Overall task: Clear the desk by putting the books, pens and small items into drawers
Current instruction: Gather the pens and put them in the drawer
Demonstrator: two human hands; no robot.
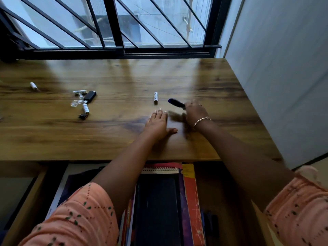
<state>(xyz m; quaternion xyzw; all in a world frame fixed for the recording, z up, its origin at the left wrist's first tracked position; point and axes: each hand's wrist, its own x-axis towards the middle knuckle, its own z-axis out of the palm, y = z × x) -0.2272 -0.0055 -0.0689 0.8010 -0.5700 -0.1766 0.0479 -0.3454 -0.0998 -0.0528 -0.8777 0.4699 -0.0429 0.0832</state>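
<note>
My right hand (194, 112) is closed on a dark blue marker (175, 102) that sticks out up and left of the fingers, just above the wooden desk (113, 137). My left hand (158, 123) lies flat and open on the desk beside it, holding nothing. A white battery (156, 97) lies just beyond my left hand. Farther left sits a cluster: a black lighter (90, 97), white batteries (85, 108), clear plastic bits (75, 103) and a small black plug (82, 116). One more white battery (33, 85) lies at the far left. Below the desk edge an open drawer (30, 206) holds stacked books (158, 206).
A barred window (113, 23) runs along the desk's far edge. A pale wall (284, 77) bounds the desk on the right. The drawer also holds a spiral notebook (160, 169) and an orange book (192, 201) along its right side.
</note>
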